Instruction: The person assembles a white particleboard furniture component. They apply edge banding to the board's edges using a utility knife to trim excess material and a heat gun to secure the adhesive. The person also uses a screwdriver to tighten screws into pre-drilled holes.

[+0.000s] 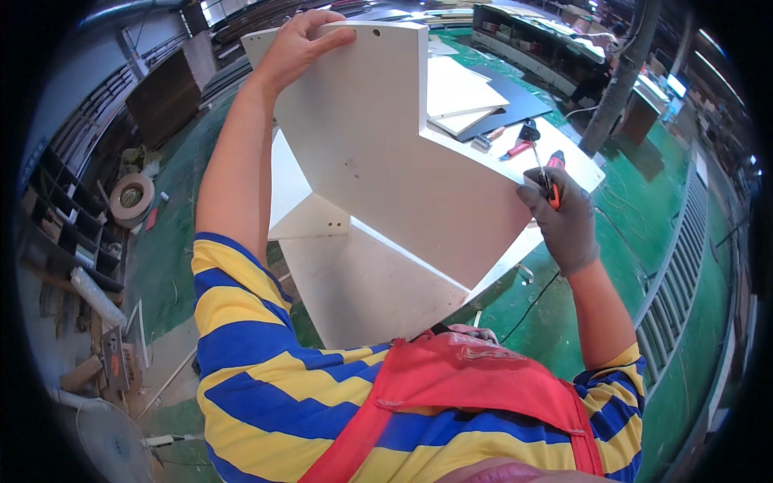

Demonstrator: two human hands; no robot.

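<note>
I hold a white furniture panel (386, 153) upright in front of me; it is joined to other white boards (354, 282) below it. My left hand (299, 44), bare, grips the panel's top edge. My right hand (565, 221), in a grey glove, rests against the panel's right edge and holds a red-handled screwdriver (549, 173) with its shaft pointing up. Small drilled holes show near the panel's top and on the lower board.
A white worktable (576, 165) beyond the panel carries flat white boards (459, 88), a dark sheet (515, 101) and hand tools (515, 141). The floor is green (177, 225). A tape roll (131, 197) and shelving (64, 217) lie at left, a fan (113, 439) at lower left.
</note>
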